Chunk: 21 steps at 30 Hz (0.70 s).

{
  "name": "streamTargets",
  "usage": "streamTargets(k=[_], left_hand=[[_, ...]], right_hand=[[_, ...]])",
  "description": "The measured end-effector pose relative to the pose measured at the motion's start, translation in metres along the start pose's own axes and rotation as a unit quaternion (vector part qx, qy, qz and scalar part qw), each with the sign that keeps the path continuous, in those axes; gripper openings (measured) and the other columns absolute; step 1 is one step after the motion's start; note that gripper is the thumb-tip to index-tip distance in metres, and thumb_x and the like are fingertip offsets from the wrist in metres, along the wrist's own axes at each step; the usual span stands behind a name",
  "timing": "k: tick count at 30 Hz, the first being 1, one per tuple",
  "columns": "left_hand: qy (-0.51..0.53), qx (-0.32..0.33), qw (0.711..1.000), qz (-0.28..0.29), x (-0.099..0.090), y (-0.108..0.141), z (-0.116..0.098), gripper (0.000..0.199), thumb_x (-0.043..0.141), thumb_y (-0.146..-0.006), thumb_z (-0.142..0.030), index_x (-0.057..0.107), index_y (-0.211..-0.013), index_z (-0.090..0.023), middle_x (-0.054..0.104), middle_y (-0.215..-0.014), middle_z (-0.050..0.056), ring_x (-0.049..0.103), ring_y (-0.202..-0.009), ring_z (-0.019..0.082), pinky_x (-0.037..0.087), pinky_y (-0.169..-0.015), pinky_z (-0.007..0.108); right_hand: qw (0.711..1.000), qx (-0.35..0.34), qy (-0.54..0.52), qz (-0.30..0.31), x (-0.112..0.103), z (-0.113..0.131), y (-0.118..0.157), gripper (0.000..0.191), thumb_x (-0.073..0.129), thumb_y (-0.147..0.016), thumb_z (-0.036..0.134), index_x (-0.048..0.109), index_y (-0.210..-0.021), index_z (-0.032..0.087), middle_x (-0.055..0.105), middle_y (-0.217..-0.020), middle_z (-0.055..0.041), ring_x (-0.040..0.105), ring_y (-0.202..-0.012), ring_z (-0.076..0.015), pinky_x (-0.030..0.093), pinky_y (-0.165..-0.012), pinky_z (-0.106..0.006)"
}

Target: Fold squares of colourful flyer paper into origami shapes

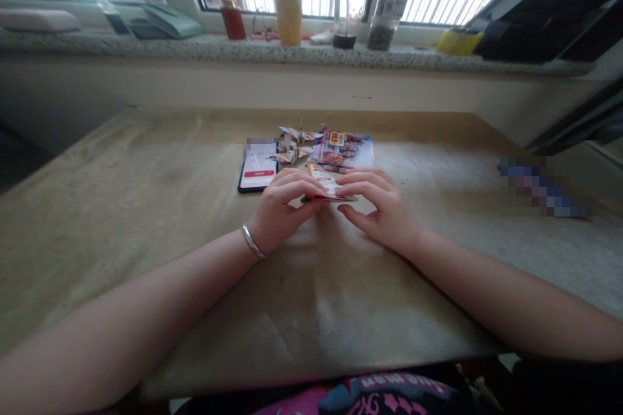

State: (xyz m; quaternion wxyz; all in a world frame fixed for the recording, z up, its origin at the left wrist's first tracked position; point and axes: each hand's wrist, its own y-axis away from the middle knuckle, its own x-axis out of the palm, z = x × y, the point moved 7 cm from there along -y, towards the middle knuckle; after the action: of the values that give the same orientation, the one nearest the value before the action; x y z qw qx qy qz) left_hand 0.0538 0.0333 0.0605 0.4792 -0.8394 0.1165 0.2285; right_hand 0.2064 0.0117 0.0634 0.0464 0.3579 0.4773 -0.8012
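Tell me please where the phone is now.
In the head view, the phone lies on the table beyond the left hand, left of the paper figures.

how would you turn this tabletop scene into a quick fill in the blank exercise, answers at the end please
1. A silver bangle circles the person's ____ wrist.
2. The left hand grips a small printed paper between its fingers and its ____.
3. The lit screen of the smartphone shows a ____ bar near its lower end.
4. In the picture, the printed leaflet lies to the ____ of the origami cranes.

Missing words: left; thumb; red; right
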Motion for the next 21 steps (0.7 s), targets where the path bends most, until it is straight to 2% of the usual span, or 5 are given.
streamTargets(k=[5,10,15,21], left_hand=[[0.0,0.017,0.999,-0.032,-0.004,0.002,0.001,0.004,0.07,-0.081,-0.021,0.067,-0.084,-0.019,0.07,-0.089,0.003,0.065,-0.086,0.015,0.051,-0.08,0.032],[-0.06,0.031,0.996,-0.051,-0.006,0.001,-0.003,0.004,0.07,-0.082,-0.022,0.067,-0.085,-0.021,0.067,-0.103,0.004,0.062,-0.097,0.016,0.05,-0.087,0.034],[-0.022,0.03,0.998,-0.052,-0.007,0.001,-0.004,0.011,0.07,-0.081,-0.02,0.066,-0.092,-0.02,0.068,-0.093,0.004,0.063,-0.088,0.014,0.052,-0.081,0.031],[-0.007,0.017,0.999,-0.041,-0.006,0.002,-0.004,0.005,0.07,-0.081,-0.021,0.066,-0.084,-0.019,0.067,-0.084,0.002,0.063,-0.08,0.012,0.052,-0.074,0.027]], right_hand=[[0.999,-0.023,-0.012,-0.03,-0.004,-0.002,0.001,0.012,0.062,-0.085,0.023,0.065,-0.096,0.025,0.071,-0.1,-0.0039,0.063,-0.102,-0.0204,0.05,-0.092,-0.042],[0.996,-0.061,0.018,-0.055,-0.011,0.006,0.0,0.011,0.065,-0.083,0.019,0.065,-0.092,0.025,0.072,-0.1,-0.0033,0.063,-0.101,-0.0204,0.051,-0.091,-0.042],[0.994,-0.068,0.06,-0.062,-0.014,0.011,-0.002,0.012,0.066,-0.081,0.018,0.065,-0.09,0.026,0.072,-0.099,-0.0024,0.063,-0.098,-0.0202,0.052,-0.089,-0.04],[0.994,-0.071,0.069,-0.048,-0.011,0.013,-0.002,0.013,0.067,-0.081,0.018,0.066,-0.092,0.025,0.072,-0.099,-0.0028,0.062,-0.099,-0.0204,0.052,-0.09,-0.04]])
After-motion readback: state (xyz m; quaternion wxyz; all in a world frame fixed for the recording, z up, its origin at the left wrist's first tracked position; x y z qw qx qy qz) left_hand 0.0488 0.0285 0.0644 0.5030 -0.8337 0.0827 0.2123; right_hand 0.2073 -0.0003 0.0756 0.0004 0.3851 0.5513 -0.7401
